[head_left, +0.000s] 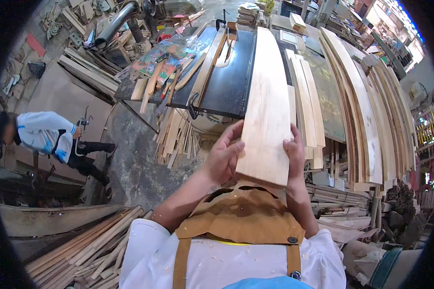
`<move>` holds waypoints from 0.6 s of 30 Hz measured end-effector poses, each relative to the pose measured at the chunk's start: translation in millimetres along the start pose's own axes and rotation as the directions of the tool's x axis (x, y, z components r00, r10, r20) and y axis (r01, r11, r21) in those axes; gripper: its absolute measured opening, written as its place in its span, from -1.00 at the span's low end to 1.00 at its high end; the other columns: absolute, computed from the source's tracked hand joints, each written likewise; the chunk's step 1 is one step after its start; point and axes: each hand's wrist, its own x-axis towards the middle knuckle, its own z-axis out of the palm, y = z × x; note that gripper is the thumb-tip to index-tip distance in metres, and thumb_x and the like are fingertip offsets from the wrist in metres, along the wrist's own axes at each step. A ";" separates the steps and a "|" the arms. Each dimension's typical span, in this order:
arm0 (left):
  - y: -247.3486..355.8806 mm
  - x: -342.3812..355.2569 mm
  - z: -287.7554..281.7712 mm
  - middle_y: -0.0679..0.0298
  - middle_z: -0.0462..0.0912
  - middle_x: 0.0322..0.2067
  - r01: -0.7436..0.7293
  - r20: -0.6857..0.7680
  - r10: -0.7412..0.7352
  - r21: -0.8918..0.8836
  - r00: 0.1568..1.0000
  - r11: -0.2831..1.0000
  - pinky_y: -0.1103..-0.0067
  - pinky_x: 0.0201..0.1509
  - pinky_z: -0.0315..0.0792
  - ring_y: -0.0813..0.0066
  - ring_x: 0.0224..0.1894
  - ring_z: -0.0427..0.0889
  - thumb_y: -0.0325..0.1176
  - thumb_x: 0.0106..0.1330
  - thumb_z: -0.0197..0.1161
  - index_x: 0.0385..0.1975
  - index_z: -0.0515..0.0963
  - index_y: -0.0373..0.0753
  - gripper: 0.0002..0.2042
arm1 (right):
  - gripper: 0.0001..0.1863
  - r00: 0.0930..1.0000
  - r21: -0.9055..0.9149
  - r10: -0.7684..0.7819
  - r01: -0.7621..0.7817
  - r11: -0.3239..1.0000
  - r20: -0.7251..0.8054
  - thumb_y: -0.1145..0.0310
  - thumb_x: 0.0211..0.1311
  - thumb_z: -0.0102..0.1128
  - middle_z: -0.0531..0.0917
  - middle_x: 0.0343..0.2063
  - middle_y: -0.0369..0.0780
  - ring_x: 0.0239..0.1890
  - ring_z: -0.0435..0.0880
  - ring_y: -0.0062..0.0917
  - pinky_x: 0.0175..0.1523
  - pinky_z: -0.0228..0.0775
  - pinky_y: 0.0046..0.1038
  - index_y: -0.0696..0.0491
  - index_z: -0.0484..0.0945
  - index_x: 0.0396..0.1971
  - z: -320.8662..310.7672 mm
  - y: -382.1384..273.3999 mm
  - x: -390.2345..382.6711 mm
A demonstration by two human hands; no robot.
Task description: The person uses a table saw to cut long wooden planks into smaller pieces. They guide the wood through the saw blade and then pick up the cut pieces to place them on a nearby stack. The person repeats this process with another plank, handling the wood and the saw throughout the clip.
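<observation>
A long, wide pale wooden board [267, 111] runs from just in front of my apron away over a dark saw table [212, 98]. Its near end is between my two hands. My left hand [225, 153] grips the board's left edge, thumb on top and fingers partly hidden beneath. On the opposite edge, my right hand [295, 151] holds it with the thumb against the side. A wooden fence [208, 67] with a clamp lies on the table left of the board.
Narrow planks [304, 98] lie right of the board, and stacked long boards [371, 106] stand farther right. Tools and wood pieces [166, 67] cover the table's left side. Sticks [89, 245] are piled at lower left. Another person [48, 135] walks at left, holding a metal clamp [84, 120].
</observation>
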 end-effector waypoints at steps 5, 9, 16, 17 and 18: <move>29.9 3.1 22.1 0.13 0.35 0.29 -0.046 0.102 0.053 -0.071 0.993 0.996 0.32 0.27 0.51 0.25 0.32 0.44 -0.14 0.37 0.29 0.42 0.09 -0.24 -0.28 | -0.12 0.993 -0.044 -0.118 0.119 0.992 0.022 0.12 0.16 0.15 0.42 0.16 0.05 0.12 0.57 -0.24 0.15 0.50 -0.29 0.22 0.04 0.41 20.4 -30.1 8.4; 40.8 -1.7 34.9 0.08 0.37 0.25 -0.122 0.103 0.128 -0.066 0.986 0.990 0.37 0.26 0.53 0.28 0.30 0.46 -0.12 0.42 0.24 0.37 0.10 -0.33 -0.32 | -0.12 0.994 -0.045 -0.098 0.101 0.994 0.056 0.05 0.22 0.17 0.44 0.15 0.04 0.17 0.55 -0.24 0.18 0.49 -0.28 0.23 0.04 0.40 39.3 -49.2 3.4; 46.9 -4.2 46.4 0.05 0.39 0.19 -0.151 0.092 0.159 -0.086 0.983 0.985 0.39 0.24 0.57 0.29 0.25 0.50 -0.13 0.42 0.24 0.29 0.11 -0.34 -0.37 | -0.13 0.981 0.064 -0.140 0.133 0.989 0.133 0.00 0.23 0.18 0.45 0.13 0.02 0.14 0.57 -0.28 0.17 0.50 -0.28 0.24 0.09 0.37 37.0 -46.3 16.3; 47.6 -4.2 47.2 0.04 0.39 0.19 -0.152 0.090 0.160 -0.092 0.983 0.984 0.40 0.23 0.57 0.29 0.25 0.51 -0.13 0.42 0.24 0.29 0.10 -0.35 -0.37 | -0.12 0.980 0.061 -0.143 0.135 0.989 0.139 -0.02 0.22 0.19 0.45 0.13 0.02 0.13 0.57 -0.28 0.17 0.50 -0.28 0.24 0.10 0.36 36.9 -46.0 16.4; 47.2 -4.7 47.2 0.04 0.39 0.18 -0.155 0.080 0.162 -0.087 0.983 0.984 0.40 0.22 0.58 0.29 0.24 0.51 -0.14 0.42 0.24 0.29 0.10 -0.35 -0.37 | -0.11 0.979 0.058 -0.146 0.139 0.989 0.145 -0.03 0.21 0.20 0.45 0.12 0.02 0.13 0.57 -0.28 0.17 0.50 -0.28 0.24 0.10 0.36 36.0 -44.7 16.3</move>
